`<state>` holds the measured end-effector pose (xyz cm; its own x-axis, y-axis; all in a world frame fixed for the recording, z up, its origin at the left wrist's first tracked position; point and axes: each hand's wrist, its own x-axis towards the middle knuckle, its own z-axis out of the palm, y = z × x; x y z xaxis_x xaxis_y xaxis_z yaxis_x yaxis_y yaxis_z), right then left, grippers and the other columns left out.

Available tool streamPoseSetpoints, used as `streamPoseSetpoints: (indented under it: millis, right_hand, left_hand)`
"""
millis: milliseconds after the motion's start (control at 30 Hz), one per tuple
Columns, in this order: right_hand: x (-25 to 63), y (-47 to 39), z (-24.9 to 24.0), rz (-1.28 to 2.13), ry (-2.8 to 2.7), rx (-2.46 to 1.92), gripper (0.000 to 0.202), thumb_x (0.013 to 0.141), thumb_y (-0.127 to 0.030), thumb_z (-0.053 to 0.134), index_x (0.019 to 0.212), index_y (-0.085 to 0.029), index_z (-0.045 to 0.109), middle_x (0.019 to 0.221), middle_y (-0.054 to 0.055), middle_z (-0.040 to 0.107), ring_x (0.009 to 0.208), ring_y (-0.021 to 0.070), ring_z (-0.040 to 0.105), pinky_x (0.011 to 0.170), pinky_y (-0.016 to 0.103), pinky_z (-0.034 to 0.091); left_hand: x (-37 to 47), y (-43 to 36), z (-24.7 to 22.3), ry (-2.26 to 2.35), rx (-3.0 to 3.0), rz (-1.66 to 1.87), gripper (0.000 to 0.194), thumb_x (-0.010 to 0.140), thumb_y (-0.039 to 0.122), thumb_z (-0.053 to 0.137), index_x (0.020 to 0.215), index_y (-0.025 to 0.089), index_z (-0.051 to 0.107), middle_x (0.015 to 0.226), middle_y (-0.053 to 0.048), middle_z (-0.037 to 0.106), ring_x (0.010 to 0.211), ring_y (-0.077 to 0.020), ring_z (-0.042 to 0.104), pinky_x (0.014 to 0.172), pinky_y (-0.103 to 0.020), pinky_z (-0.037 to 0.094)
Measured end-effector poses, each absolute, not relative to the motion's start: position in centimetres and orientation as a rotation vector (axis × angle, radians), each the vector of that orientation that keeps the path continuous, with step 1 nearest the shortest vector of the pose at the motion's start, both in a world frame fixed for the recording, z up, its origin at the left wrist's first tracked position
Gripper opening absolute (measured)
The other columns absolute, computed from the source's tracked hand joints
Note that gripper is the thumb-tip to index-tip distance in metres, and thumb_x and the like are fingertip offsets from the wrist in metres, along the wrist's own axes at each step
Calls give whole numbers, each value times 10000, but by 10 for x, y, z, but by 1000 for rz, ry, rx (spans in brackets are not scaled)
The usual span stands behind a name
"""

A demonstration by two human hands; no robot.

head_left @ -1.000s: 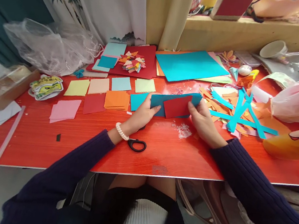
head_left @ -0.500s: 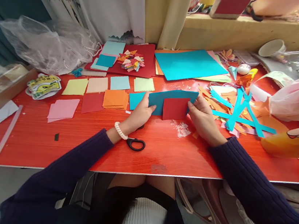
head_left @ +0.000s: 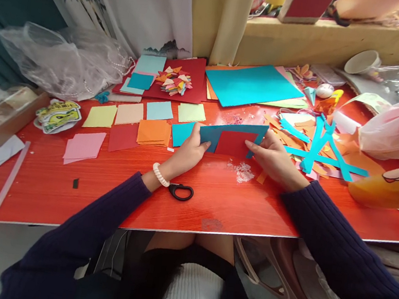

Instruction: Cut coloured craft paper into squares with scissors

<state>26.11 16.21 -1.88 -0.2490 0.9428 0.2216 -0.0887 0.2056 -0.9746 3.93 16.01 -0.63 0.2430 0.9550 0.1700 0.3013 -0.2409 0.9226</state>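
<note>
Between my hands a strip of blue paper [head_left: 210, 134] is held up above the red table [head_left: 212, 190]. My left hand [head_left: 192, 149] pinches its left end, thumb on the near face. A red paper square [head_left: 234, 144] lies flat against the blue paper, towards its right end. My right hand [head_left: 275, 158] grips the right end, its thumb pressing the red square's edge onto the blue paper; its other fingers are behind. Black-handled scissors [head_left: 181, 192] lie by my left wrist, their blades hidden under that hand.
Left of my hands are orange squares [head_left: 153, 132], pink squares [head_left: 84, 148] and other coloured squares. Blue strips [head_left: 317, 150] and orange scraps lie to the right. A large blue sheet [head_left: 254, 85] and a pile of folded paper pieces [head_left: 174, 80] are at the back.
My right hand has shifted slightly right, and its thumb now reaches over the red square's right edge. The blue paper's right end has tilted a little. My left hand has barely moved.
</note>
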Motion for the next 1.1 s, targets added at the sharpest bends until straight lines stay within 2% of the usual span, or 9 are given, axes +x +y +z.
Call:
streamPoseSetpoints:
  millis: [100,200,267,367,433,500,667,867,1100]
  right_hand:
    - [262,164,-20,1241,-1428,-878,279,798,-362,680,1053,-280,601,1146,-3,663,1073,233,620,975,498,500]
    - [261,164,-18,1206,-1394,-920,271,796,-365,678,1042,-290,594,1154,-10,662,1103,244,607,951,502,518]
    - [260,164,-15,1216,-1371,-906,252,795,-368,678,1021,-296,594,1162,-11,658,1124,249,595,931,497,531]
    - [257,162,-12,1238,-1354,-859,248,798,-354,679,1026,-304,595,1171,-12,654,1125,250,597,922,492,536]
    - [255,160,-11,1241,-1361,-860,253,806,-340,673,1045,-314,595,1163,-18,658,1110,246,606,927,491,533]
    - [254,158,-10,1250,-1372,-861,236,817,-325,663,1045,-317,600,1135,-22,669,1084,242,620,924,490,535]
    - [251,155,-10,1291,-1405,-832,230,836,-310,640,1063,-303,603,1149,-16,661,1054,230,631,929,480,532]
    - [249,156,-13,1208,-1406,-901,260,826,-358,646,1068,-295,575,1191,1,640,1131,245,586,923,480,534]
    - [247,156,-16,1148,-1404,-908,253,831,-380,639,1062,-300,573,1174,-5,648,1121,249,595,928,479,529]
  left_hand:
    - [34,153,8,1314,1839,1235,298,784,89,532,1011,218,390,1020,-69,500,987,-209,515,912,-390,420]
    - [29,144,17,1439,2024,1441,227,822,180,563,1000,226,431,953,-54,505,886,-181,515,822,-334,419]
    - [29,139,16,1500,2176,1287,134,882,303,535,985,229,492,811,-24,518,750,-158,512,703,-307,397]
    - [36,134,10,1518,2325,956,253,918,437,478,1004,219,572,624,11,485,579,-133,469,582,-291,321]
    - [43,133,8,1517,2286,887,324,903,478,494,1048,203,587,568,26,466,532,-127,453,554,-283,300]
    - [48,134,10,1500,2172,893,309,883,460,543,1031,194,594,538,41,461,512,-121,444,544,-277,299]
    - [52,136,18,1478,1928,934,175,852,366,612,840,192,594,530,52,485,522,-109,458,556,-274,321]
    - [53,137,14,1514,1808,1037,220,843,384,616,957,199,584,606,40,549,571,-114,506,558,-268,353]
    - [60,134,13,1325,1560,963,175,842,365,603,839,199,547,569,48,547,456,-86,431,461,-251,321]
